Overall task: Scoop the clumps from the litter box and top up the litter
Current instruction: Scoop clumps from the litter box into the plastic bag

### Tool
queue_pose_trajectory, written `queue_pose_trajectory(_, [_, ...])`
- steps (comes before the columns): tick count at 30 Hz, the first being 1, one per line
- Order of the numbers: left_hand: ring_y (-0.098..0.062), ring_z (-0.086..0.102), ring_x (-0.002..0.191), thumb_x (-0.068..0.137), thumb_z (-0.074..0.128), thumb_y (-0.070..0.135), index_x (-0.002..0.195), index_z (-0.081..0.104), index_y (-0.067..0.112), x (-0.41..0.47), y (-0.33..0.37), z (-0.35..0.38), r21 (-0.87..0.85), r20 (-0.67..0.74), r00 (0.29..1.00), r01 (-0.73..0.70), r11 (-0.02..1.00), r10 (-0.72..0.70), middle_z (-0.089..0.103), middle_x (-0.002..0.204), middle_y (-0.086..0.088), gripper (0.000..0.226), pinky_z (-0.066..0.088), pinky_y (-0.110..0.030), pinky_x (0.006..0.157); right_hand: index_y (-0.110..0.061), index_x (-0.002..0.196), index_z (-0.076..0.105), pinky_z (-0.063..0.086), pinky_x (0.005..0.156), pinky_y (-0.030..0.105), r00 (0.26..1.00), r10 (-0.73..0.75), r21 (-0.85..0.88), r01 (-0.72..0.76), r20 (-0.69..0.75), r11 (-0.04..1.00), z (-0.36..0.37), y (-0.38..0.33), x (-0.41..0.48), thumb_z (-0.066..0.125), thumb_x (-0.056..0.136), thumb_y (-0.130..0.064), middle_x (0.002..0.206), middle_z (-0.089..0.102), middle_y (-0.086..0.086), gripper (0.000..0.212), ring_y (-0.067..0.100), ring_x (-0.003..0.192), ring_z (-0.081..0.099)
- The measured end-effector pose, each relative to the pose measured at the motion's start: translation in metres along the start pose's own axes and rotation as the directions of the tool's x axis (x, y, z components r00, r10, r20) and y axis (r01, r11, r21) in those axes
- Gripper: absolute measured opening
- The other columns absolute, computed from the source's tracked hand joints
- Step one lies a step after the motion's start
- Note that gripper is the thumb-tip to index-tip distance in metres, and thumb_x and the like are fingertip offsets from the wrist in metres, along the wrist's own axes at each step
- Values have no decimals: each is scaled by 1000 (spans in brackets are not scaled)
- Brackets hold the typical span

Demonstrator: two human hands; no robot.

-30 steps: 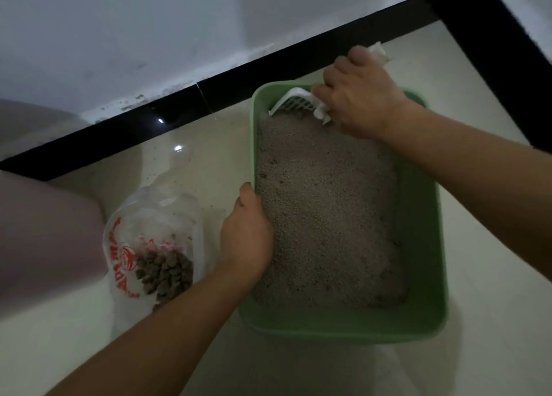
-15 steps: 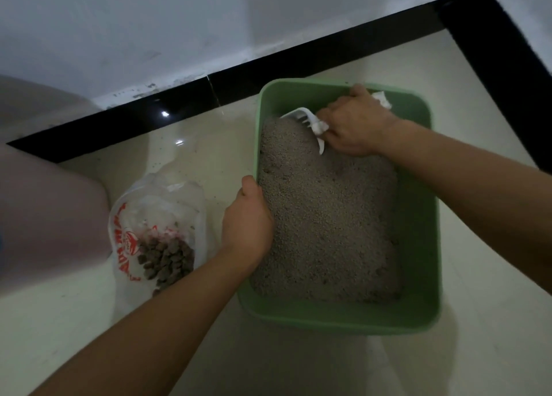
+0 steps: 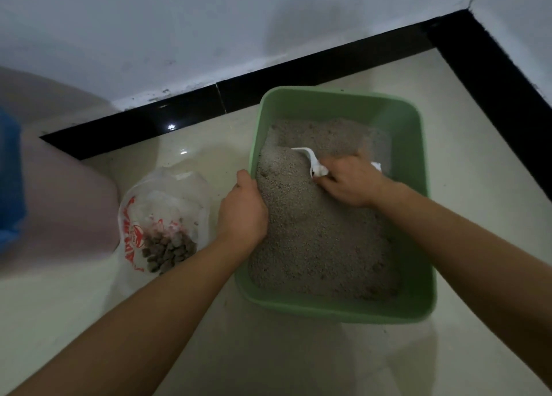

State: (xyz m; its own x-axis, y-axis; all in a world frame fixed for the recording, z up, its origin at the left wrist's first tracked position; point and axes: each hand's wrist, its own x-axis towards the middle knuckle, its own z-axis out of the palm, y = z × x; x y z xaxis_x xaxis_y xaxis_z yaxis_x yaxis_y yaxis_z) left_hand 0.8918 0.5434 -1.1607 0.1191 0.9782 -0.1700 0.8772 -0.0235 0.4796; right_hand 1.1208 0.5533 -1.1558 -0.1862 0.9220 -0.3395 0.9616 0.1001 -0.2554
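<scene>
A green litter box (image 3: 418, 222) sits on the tiled floor, filled with grey litter (image 3: 322, 240). My right hand (image 3: 349, 180) grips the handle of a white scoop (image 3: 310, 161), whose head is dug into the litter near the box's left wall, mostly buried. Litter is heaped in front of the scoop, and a lower trough lies behind it toward the far wall. My left hand (image 3: 242, 213) grips the left rim of the box, thumb on the outside. A clear plastic bag (image 3: 161, 216) with red print lies left of the box, holding several dark clumps (image 3: 170, 252).
A white wall with a black skirting strip (image 3: 191, 109) runs behind the box and turns a corner at the right (image 3: 493, 97). A knee (image 3: 59, 186) is at the far left. Pale floor tiles (image 3: 268, 351) lie in front.
My right hand has drawn the scoop from the far rim of the box down into the litter and toward me, pushing litter into a heap. My left hand has stayed on the rim.
</scene>
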Motion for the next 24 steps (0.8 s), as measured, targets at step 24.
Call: queue_pose_trajectory(24, [-39,61,92,97,36,10,145,28,18,-93,-11,-6,-73,-100,994,26,997,-34,63,109,-20,50,40,-36,68,-21,103,59,43,88,40,902,392,323,-322,-181,890,16,-37,-170,43,100,-48,93,64,3,31,30,95,60])
